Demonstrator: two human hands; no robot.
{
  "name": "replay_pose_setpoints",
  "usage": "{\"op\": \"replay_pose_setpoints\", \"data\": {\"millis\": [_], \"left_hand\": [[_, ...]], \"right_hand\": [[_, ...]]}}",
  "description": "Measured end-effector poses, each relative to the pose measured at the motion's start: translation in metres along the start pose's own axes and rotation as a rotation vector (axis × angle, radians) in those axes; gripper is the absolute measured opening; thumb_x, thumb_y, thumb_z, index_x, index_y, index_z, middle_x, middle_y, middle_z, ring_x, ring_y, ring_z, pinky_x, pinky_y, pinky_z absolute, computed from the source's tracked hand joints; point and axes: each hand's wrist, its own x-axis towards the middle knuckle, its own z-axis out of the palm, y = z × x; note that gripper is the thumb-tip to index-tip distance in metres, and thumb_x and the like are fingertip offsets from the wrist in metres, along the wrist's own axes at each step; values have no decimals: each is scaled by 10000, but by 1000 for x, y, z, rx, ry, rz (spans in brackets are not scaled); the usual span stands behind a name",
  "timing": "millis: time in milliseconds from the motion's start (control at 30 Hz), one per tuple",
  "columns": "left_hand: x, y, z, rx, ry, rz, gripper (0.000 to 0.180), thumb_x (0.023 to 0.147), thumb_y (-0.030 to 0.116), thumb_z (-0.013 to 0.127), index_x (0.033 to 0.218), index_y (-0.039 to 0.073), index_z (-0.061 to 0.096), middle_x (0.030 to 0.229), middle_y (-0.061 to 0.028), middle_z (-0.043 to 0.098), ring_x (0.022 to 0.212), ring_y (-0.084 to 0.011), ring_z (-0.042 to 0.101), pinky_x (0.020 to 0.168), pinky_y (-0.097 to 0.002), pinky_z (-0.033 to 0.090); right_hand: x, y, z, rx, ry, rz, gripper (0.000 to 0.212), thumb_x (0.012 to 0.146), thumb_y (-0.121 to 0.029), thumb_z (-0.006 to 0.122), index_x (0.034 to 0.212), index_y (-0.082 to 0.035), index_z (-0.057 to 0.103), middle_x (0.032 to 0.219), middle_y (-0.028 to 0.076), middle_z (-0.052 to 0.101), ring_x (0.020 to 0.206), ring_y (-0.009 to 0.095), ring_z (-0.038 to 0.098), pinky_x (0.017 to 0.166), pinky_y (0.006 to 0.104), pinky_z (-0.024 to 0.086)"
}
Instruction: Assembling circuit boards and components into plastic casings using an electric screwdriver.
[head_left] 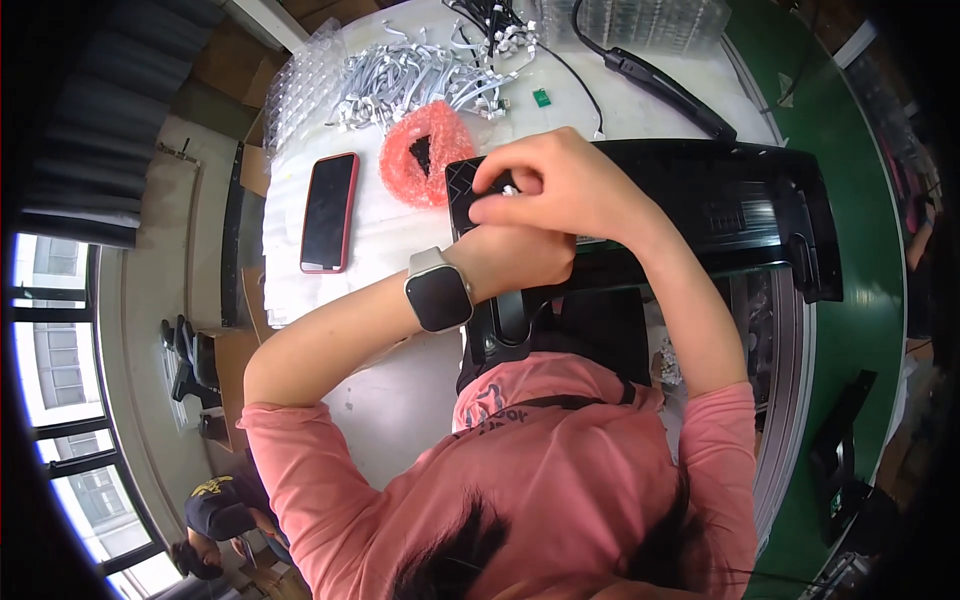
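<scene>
Noted black panel [700, 190] from centre to right of frame, long axis left to right. Found right hand [570, 185] over panel's left end, thumb and forefinger curled about small white part [510, 190]; cannot tell whether pinching it. Found left hand [522, 258] just below in frame, fingers apparently folded, tips hidden. Judged right hand nearer white part, with panel's length extending rightward from fingers. Recorded red-cased phone [330, 213] at left, pink bubble wrap [405, 165] at upper left of hands.
</scene>
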Motion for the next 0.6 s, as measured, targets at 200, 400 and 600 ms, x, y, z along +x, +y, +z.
{"op": "replay_pose_setpoints", "data": {"millis": [200,400,600], "left_hand": [[-31,-32,-21,-566,397,-191,198,678,168,638,831,45,667,798,-51,596,762,-235,600,663,-373,524],[-41,-57,30,-1026,485,-830,187,734,177,689,829,28,629,784,-116,598,780,-284,612,619,-379,500],[-23,-42,60,-1135,170,-717,190,789,200,682,792,19,623,696,-168,630,688,-324,642,574,-403,495]], "right_hand": [[-17,26,-29,-162,13,-30,152,755,-119,703,826,12,676,706,103,605,602,196,579,563,298,452],[-52,32,-23,-622,-11,-104,108,751,-88,697,797,-1,653,709,104,589,615,257,593,561,348,469],[-47,28,-5,-763,-68,-22,62,775,-26,647,829,3,639,716,99,576,596,263,580,554,356,470]]}}
